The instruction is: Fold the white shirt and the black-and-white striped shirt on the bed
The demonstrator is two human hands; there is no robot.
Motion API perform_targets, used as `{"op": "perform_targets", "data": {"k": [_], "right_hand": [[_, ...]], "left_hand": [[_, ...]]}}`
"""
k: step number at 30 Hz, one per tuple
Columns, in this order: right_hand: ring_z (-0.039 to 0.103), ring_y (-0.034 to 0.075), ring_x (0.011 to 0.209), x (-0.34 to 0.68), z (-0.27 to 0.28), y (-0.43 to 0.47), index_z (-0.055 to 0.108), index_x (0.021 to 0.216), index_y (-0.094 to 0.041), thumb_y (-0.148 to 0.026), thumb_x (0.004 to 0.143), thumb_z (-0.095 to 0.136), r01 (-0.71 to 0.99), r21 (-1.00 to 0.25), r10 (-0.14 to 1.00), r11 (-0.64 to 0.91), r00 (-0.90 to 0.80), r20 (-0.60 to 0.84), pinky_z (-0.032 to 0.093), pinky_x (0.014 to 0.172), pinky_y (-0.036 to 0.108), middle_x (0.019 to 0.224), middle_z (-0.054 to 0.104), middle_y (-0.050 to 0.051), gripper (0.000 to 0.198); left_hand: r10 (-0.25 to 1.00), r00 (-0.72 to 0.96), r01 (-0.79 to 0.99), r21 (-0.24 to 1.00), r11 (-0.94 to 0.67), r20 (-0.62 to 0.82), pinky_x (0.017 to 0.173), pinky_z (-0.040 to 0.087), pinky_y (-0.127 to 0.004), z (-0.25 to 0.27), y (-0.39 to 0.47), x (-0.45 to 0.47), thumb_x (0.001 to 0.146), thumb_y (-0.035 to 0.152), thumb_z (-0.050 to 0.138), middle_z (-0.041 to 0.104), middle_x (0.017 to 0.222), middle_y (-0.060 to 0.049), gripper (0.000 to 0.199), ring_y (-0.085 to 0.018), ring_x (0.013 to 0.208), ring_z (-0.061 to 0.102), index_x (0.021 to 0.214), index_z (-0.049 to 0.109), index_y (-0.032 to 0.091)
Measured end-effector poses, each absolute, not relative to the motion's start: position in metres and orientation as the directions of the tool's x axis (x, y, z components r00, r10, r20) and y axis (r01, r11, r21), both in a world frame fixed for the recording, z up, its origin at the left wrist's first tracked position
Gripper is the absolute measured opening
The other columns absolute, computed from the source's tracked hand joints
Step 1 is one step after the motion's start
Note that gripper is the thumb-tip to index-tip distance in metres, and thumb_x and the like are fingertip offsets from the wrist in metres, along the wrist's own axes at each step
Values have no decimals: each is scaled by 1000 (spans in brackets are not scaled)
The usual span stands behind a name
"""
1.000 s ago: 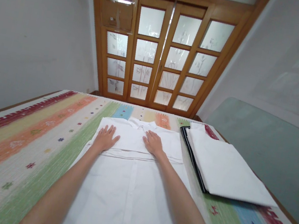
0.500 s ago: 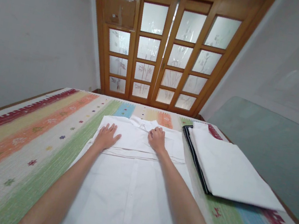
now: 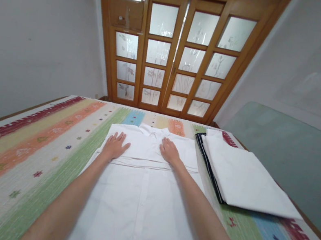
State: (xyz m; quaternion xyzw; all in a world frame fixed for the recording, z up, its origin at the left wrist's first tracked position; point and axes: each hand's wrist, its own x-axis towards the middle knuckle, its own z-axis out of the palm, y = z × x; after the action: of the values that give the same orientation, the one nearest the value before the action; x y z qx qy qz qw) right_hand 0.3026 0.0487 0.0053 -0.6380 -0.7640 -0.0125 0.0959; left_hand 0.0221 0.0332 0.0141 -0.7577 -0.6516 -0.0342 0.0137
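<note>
Your white shirt (image 3: 120, 206) lies button side up on the striped cloth (image 3: 76, 150), collar (image 3: 163, 131) at its far end. It looks largely flattened, its visible body not folded up; edges cross its upper part, but you can't tell whether they're sleeves or another layer. Your left hand (image 3: 116, 145) presses on the shirt's upper left, fingers spread wide. Your right hand (image 3: 170, 151) rests right of its collar, grip narrow; whether it pinches fabric is unclear. Forearms hide the shirt's sides; its near end is cut off. White folded fabric (image 3: 252, 181) sits right of the shirt.
</note>
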Motion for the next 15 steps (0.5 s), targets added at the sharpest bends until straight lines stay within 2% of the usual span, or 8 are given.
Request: {"op": "perform_targets", "data": {"k": [3, 6, 13, 15], "right_hand": [[18, 26, 145, 319, 4, 44, 27, 150, -5, -46, 99, 21, 988, -103, 992, 113, -107, 63, 12, 116, 40, 158, 22, 15, 66], [10, 27, 147, 335, 4, 42, 19, 153, -6, -54, 97, 15, 995, -97, 999, 27, -30, -24, 8, 117, 41, 160, 11, 12, 73], [8, 27, 147, 351, 6, 46, 18, 152, -4, -55, 97, 16, 993, -83, 996, -87, 84, -31, 7, 117, 42, 160, 9, 13, 76], [8, 27, 147, 352, 6, 46, 18, 152, -4, -55, 97, 16, 990, -84, 994, -111, 109, -28, 7, 117, 42, 160, 10, 14, 75]], "left_hand": [[986, 152, 988, 24, -154, 75, 117, 21, -47, 13, 33, 22, 98, 50, 26, 28, 155, -12, 65, -32, 145, 19, 149, 30, 10], [985, 156, 987, 24, -159, 79, 117, 21, -47, 13, 32, 22, 98, 50, 26, 27, 155, -12, 64, -31, 145, 19, 149, 31, 11], [987, 149, 988, 28, -151, 58, 117, 20, -47, 13, 31, 21, 98, 48, 26, 27, 155, -11, 63, -30, 145, 18, 150, 29, 12], [989, 140, 989, 39, -142, 49, 117, 19, -51, 15, 31, 23, 97, 46, 27, 22, 157, -8, 62, -32, 145, 17, 152, 24, 17]]}}
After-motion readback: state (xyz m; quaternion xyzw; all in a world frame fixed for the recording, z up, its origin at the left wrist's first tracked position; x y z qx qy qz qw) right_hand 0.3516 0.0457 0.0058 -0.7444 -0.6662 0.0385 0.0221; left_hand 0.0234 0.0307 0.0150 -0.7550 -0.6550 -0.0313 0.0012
